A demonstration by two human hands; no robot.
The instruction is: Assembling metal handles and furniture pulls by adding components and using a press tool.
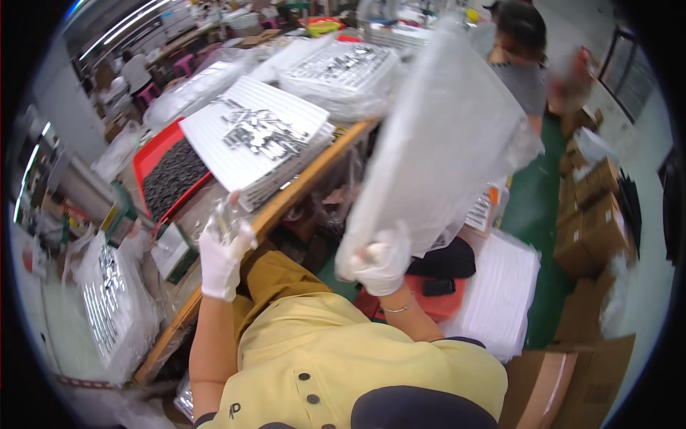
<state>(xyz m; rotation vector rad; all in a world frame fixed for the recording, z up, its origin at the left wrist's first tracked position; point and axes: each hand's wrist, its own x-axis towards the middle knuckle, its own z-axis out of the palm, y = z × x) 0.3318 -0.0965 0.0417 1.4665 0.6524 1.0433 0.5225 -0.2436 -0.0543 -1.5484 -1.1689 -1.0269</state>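
Note:
My right hand (382, 261), in a white glove with the fingertips bare, is closed on the lower corner of a large white foam tray (436, 136) covered in clear plastic film. The tray is tilted up at a steep slant and slightly blurred. My left hand (225, 257), gloved the same way, is closed around small shiny silver pieces (226, 220) near the bench edge; their exact shape is hard to make out. Just beyond it lies a stack of white ribbed foam trays (207, 139), with loose silver metal pieces (268, 136) scattered on top.
A red tray (146, 161) of small dark pieces sits left of the stack. A bagged tray of silver parts (107, 304) is at far left, another bagged tray (343, 71) farther back. White foam sheets (504, 293) and cardboard boxes (589, 214) are at right. A person (518, 64) is behind the raised tray.

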